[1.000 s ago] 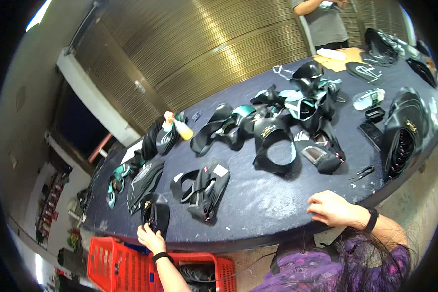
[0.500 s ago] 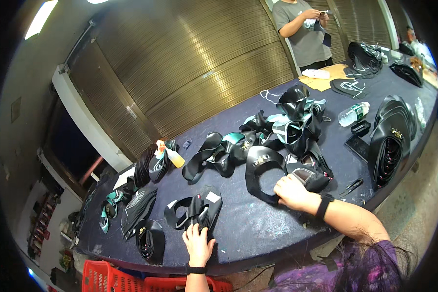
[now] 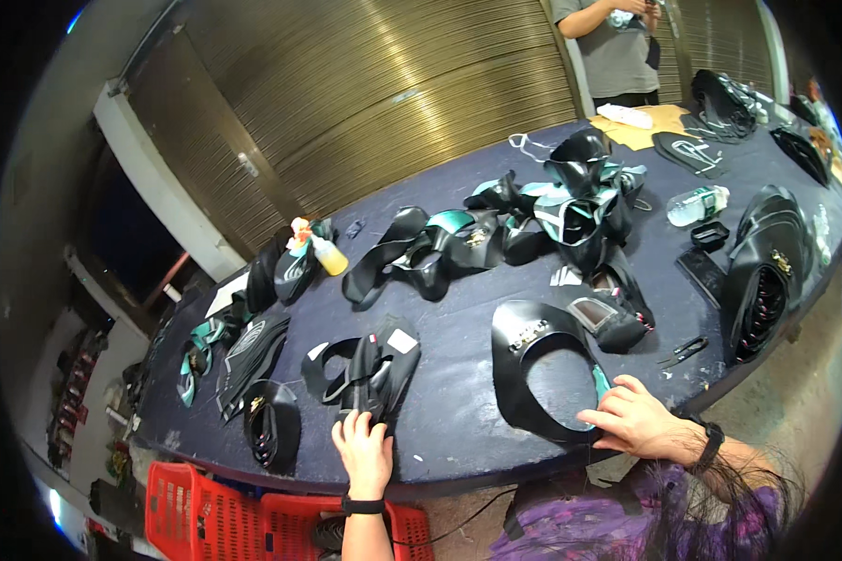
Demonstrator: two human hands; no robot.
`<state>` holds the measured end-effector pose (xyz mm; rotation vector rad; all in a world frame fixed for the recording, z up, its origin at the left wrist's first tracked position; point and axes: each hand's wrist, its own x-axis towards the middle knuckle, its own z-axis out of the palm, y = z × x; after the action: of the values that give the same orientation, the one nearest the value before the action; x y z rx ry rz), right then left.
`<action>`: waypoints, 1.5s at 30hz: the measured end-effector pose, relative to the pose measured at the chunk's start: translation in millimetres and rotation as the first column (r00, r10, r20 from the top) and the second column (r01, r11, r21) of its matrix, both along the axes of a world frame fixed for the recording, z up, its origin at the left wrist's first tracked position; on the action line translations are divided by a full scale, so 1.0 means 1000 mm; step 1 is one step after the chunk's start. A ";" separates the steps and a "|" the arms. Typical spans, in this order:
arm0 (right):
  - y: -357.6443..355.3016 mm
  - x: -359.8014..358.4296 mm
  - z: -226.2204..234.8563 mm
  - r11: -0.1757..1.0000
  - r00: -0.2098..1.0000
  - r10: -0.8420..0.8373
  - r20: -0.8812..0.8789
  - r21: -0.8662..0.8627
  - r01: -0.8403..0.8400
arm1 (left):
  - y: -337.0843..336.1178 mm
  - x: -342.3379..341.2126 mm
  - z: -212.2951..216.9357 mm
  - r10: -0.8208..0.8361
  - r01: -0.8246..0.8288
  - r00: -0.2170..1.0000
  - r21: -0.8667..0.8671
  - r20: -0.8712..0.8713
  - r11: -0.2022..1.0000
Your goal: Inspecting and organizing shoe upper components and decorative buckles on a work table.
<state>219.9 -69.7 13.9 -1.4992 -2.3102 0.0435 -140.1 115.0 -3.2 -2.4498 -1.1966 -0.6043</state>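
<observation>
My right hand holds the near right edge of a curved black shoe upper between thumb and fingers. This upper bears a small metal ornament, and a bit of teal lining shows beside my fingers. My left hand rests with its fingers stretched out and apart on the near end of a small pile of black shoe pieces with white labels. To the left of that pile lies a rolled black upper. Another black upper with a pale label lies just beyond the one in my right hand.
Joined black and teal uppers spread across the table. Snips, a phone, a clear bottle and stacked uppers are at right. A yellowish bottle stands far left. Red baskets sit below. A person stands beyond.
My right hand has moved right and nearer, drawing the black upper toward me and away from the labelled one. My left hand stays at the pile. The view has shifted somewhat.
</observation>
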 end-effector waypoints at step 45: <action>-0.031 0.020 0.095 0.993 -0.089 -0.107 -0.990 -0.111 0.036 | 0.156 0.049 0.130 0.039 0.417 0.574 -0.334 0.818 0.845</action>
<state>240.1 -100.9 109.0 -0.8764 -0.8494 0.9128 -91.2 270.8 127.2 -2.8332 -1.5316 -1.8623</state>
